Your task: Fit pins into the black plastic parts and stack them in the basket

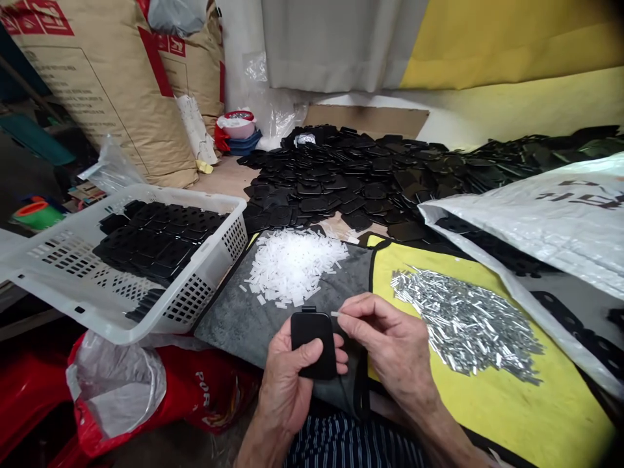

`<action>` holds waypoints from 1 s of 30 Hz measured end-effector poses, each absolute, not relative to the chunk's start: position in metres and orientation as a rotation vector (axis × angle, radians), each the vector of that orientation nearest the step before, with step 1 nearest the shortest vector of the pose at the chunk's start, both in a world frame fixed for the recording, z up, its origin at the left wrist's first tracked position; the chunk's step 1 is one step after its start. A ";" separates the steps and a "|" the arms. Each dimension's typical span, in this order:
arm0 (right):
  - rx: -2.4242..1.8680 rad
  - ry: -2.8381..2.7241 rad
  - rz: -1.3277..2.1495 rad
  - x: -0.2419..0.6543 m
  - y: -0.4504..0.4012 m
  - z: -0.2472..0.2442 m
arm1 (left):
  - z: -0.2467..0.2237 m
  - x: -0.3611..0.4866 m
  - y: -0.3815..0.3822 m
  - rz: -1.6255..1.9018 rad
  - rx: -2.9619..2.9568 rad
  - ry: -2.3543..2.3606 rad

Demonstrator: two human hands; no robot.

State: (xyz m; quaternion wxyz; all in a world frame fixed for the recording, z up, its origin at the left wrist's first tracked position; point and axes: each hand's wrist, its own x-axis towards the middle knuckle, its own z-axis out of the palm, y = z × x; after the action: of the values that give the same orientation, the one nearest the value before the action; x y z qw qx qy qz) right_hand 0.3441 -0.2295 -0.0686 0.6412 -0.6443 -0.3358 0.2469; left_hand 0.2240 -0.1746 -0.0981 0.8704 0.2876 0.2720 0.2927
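My left hand (287, 370) is closed round a flat black plastic plate (313, 338), thumb on its face, with a small tab at its top edge. Just to the right, my right hand (385, 331) pinches a small whitish strip (336, 314) between thumb and forefinger, close to the plate's upper right corner. Beyond my hands, a heap of small white translucent pieces (297, 263) lies on a grey cloth (234, 328). On the yellow cloth (560, 416) at the right lies a pile of small silvery metal pieces (468, 325).
A white basket (195, 296) with stacked black parts stands at the left, above a red bag (180, 377). Many black plates (341, 175) are heaped at the back. A white sack (550, 214) lies at the right. Large brown paper sacks (107, 84) stand back left.
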 end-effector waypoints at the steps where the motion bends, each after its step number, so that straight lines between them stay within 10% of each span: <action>1: -1.475 -0.788 0.521 0.341 -0.228 -0.069 | -0.100 0.224 -0.175 0.606 0.616 0.563; 30: -1.347 -1.278 -0.287 0.321 -0.235 -0.097 | -0.111 0.224 -0.188 0.712 0.579 0.522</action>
State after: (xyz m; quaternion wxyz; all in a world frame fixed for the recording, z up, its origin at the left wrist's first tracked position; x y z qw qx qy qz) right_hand 0.3208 -0.2349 -0.0965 0.5902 -0.5789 -0.5489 -0.1234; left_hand 0.2243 -0.1876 -0.1108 0.8639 0.2761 0.2489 0.3399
